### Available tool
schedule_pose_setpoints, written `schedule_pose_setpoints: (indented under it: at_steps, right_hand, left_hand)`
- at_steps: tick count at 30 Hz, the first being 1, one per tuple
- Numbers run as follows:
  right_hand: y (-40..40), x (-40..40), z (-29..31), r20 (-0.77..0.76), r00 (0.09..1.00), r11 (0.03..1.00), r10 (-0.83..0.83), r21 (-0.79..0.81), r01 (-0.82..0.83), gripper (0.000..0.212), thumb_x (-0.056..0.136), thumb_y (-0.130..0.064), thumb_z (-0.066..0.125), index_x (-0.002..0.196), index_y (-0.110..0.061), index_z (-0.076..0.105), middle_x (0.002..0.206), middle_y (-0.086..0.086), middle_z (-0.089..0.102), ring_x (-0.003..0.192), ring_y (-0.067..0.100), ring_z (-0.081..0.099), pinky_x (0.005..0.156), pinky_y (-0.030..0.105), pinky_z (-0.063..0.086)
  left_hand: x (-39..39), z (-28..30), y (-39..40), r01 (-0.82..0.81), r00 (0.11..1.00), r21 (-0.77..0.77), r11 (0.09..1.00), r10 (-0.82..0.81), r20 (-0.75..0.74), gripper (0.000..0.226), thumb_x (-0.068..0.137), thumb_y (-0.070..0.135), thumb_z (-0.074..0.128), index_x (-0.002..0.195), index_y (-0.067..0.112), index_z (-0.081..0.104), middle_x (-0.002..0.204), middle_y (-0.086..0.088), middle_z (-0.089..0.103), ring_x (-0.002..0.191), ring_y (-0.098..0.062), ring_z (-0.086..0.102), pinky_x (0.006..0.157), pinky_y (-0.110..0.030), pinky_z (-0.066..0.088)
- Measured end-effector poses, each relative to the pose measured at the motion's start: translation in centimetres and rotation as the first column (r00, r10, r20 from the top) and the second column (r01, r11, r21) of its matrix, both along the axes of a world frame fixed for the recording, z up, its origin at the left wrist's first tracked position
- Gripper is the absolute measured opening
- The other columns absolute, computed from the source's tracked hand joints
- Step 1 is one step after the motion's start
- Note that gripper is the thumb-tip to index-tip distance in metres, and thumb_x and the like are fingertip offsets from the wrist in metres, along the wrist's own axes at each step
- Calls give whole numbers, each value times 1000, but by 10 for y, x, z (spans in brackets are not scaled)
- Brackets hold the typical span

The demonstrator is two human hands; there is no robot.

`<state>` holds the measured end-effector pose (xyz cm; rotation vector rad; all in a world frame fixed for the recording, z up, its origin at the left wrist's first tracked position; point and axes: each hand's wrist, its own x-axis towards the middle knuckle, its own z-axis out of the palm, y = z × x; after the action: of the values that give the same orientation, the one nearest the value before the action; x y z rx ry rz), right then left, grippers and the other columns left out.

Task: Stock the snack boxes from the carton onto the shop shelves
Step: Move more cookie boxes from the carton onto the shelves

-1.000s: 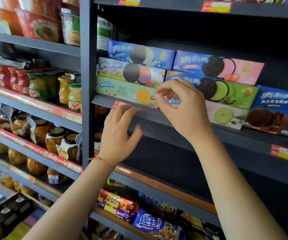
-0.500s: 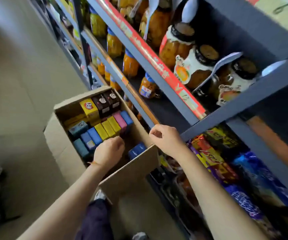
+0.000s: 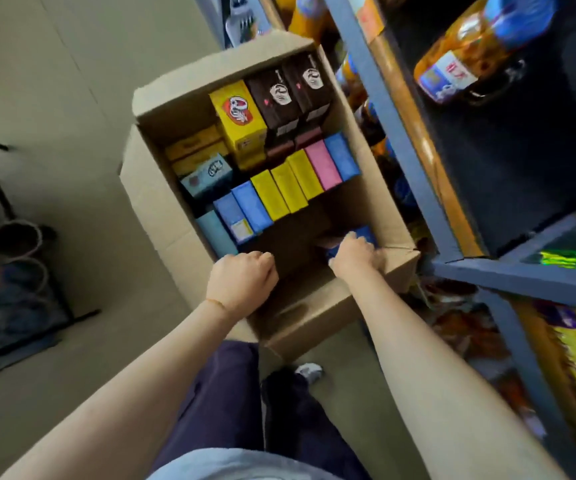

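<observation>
Both hands down in the carton (image 3: 161, 202)

I've got the right hand (image 3: 354, 252) curled round a dark blue box (image 3: 366, 233); left hand (image 3: 241, 278) fisted, holding nothing, coloured boxes (image 3: 279, 188) just beyond it.

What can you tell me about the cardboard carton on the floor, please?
The carton is plain brown corrugated cardboard, open at the top with flaps folded out, standing on the floor beside the grey shelving. Its far half is packed with upright snack boxes in yellow, blue, pink and dark brown; the near half is mostly emptied. The left hand is over its near edge, and the right hand grips a dark blue box inside.
</observation>
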<state>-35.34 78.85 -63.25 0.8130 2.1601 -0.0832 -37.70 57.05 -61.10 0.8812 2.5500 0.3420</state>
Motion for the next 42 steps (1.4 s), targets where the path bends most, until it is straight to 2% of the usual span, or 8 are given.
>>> schedule_pose_setpoints:
  at_steps: [12, 17, 21, 26, 30, 34, 39, 42]
  right_hand:
    - [-24, 3, -40, -82, 997, 996, -13, 83, 20, 57, 94, -18, 62, 141, -8, 31, 142, 16, 48, 130, 32, 47, 99, 43, 40]
    - [-18, -2, -23, -144, 990, 997, 5, 81, 7, 75, 84, -30, 75, 140, -8, 30, 136, 15, 55, 130, 31, 46, 98, 42, 39]
    - [-12, -1, 18, -247, 969, 999, -27, 34, 37, 73, 77, -39, 79, 130, -10, 37, 130, 14, 57, 126, 31, 46, 100, 44, 38]
    - [11, 19, 110, -443, 888, 986, -121, -159, 55, 58, 72, -36, 80, 117, -19, 47, 119, 9, 59, 113, 29, 53, 89, 37, 42]
    - [38, 53, 211, -620, 714, 904, -326, -426, 43, 49, 70, -29, 80, 110, -26, 53, 105, 0, 64, 94, 18, 61, 81, 32, 49]
    - [55, 95, 335, -788, 433, 849, -439, -521, -87, 47, 60, -43, 70, 105, -32, 61, 95, -11, 65, 82, -1, 61, 72, 14, 46]
    - [59, 159, 467, -852, -38, 838, -522, -505, -207, 49, 68, -43, 70, 112, -32, 53, 99, -10, 66, 86, -1, 61, 77, 16, 46]
    - [53, 204, 522, -866, -196, 881, -460, -417, -224, 58, 73, -38, 75, 122, -30, 45, 108, 4, 62, 92, 8, 63, 82, 23, 50]
  left_hand:
    - [3, -8, -1, -26, 1000, 11, 1000, 26, -5, 30, 98, 31, 44, 77, 19, 63, 68, 4, 60, 58, -19, 61, 55, -33, 50]
    - [3, -6, -1, -24, 1000, -16, 1000, 25, 6, 29, 97, 29, 47, 75, 17, 63, 67, 2, 60, 57, -22, 61, 52, -30, 41]
    - [-3, 4, 9, -73, 977, -62, 995, 84, 195, 28, 100, 34, 44, 99, 17, 66, 95, -1, 65, 83, -26, 66, 65, -34, 51]
    - [0, 59, 44, -143, 948, 189, 971, 80, 309, 42, 89, 36, 66, 124, 15, 60, 118, -9, 58, 111, -30, 57, 92, -40, 49]
    - [-1, 141, 77, -49, 974, 364, 930, -36, 222, 89, 68, 66, 65, 141, 18, 50, 134, -5, 58, 126, -27, 52, 103, -43, 43]
    - [-2, 243, 111, -7, 899, 471, 882, -201, 389, 75, 68, 65, 80, 130, 29, 59, 123, 4, 66, 114, -18, 61, 100, -40, 48]
    - [37, 380, 148, -35, 843, 793, 609, -408, 351, 68, 64, 71, 78, 97, 12, 71, 99, -23, 71, 85, -21, 63, 84, -57, 51]
    - [77, 453, 165, -144, 857, 901, 409, -403, 320, 84, 72, 73, 72, 99, -5, 64, 89, -21, 65, 86, -23, 56, 75, -50, 44]
